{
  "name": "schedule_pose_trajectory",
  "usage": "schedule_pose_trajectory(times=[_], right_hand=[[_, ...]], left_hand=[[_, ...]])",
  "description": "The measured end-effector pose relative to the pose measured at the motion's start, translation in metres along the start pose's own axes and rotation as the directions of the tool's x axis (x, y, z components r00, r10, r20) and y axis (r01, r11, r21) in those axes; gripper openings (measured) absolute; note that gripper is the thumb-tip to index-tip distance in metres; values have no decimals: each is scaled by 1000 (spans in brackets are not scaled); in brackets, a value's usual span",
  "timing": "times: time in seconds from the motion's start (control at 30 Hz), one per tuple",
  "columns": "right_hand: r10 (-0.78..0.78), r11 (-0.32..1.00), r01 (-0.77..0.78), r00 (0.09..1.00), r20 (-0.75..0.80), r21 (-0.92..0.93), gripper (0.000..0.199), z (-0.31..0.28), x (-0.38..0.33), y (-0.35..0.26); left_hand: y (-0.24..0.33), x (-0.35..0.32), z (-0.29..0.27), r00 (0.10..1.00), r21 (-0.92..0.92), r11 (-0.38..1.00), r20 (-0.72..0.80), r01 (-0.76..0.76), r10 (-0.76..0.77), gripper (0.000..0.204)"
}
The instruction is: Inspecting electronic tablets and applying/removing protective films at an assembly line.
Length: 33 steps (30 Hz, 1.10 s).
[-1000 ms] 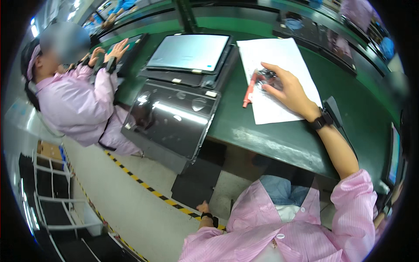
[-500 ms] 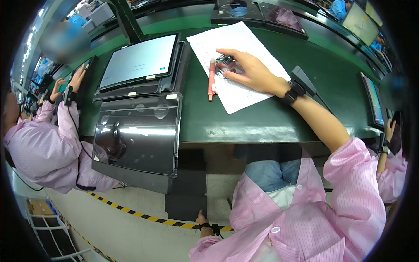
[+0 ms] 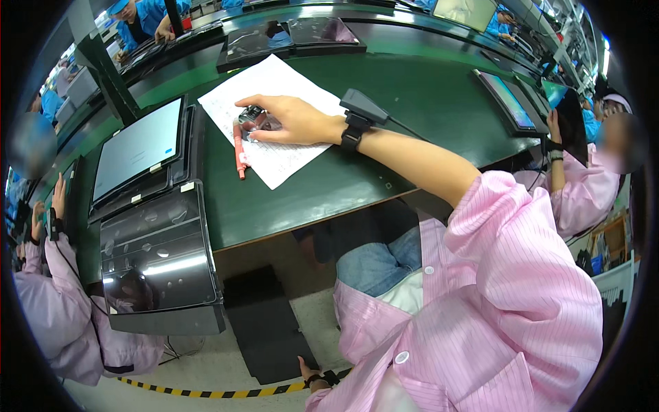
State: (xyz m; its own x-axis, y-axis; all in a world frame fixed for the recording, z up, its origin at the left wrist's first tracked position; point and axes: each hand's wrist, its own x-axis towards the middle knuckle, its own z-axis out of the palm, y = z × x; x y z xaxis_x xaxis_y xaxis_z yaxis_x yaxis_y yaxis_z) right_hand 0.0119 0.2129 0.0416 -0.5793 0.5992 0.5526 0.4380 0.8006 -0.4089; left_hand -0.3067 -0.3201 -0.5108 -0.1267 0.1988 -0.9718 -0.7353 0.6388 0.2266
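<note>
On a white sheet of paper [image 3: 288,162], my right hand [image 3: 295,119] is curled around a small clear-and-black object [image 3: 252,115] that resembles a stamp. Its thumb and forefinger sit on either side, and the palm hides part of the object. Just beside it a red pen [image 3: 239,151] lies across the paper's left edge. Down below the table, my left hand [image 3: 307,371] hangs with a finger stretched out. It overlaps the lower corner of a flat black panel [image 3: 268,323]; no grip on the panel is visible.
At left, a lit tablet [image 3: 141,147] rests on stacked dark panels; a film-covered black panel [image 3: 158,257] overhangs the green table's [image 3: 295,206] front edge. A cabled grey device [image 3: 364,106] adjoins my right wrist. Another tablet [image 3: 506,99] lies at right. People work on both sides.
The view has swung right, so the paper, tablets and panels appear farther left. My right hand stays on the paper around the same small object, and my left hand remains low.
</note>
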Motion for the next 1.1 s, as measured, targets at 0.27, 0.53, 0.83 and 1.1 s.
schedule_pose_trajectory(times=[0.27, 0.53, 0.83, 1.1], right_hand=[[51, 998, -51, 999, -3, -20, 56, 4, 2, 1], [14, 995, -14, 1000, -3, -96, 59, -1, 3, -6], [-87, 961, 145, 967, -239, 237, 45, -62, -72, -118], [-428, 513, -288, 731, 532, 809, 87, -66, -160, -188]], left_hand=[[-9, -85, 20, 926, -156, 915, -137, -372, 353, 81], [6, -177, -12, 737, -264, 688, -259, -676, 625, 67], [-86, -289, -60, 705, -531, 472, -439, -704, 557, 67], [-9, -364, 11, 485, -454, 404, -72, -794, 872, 70]])
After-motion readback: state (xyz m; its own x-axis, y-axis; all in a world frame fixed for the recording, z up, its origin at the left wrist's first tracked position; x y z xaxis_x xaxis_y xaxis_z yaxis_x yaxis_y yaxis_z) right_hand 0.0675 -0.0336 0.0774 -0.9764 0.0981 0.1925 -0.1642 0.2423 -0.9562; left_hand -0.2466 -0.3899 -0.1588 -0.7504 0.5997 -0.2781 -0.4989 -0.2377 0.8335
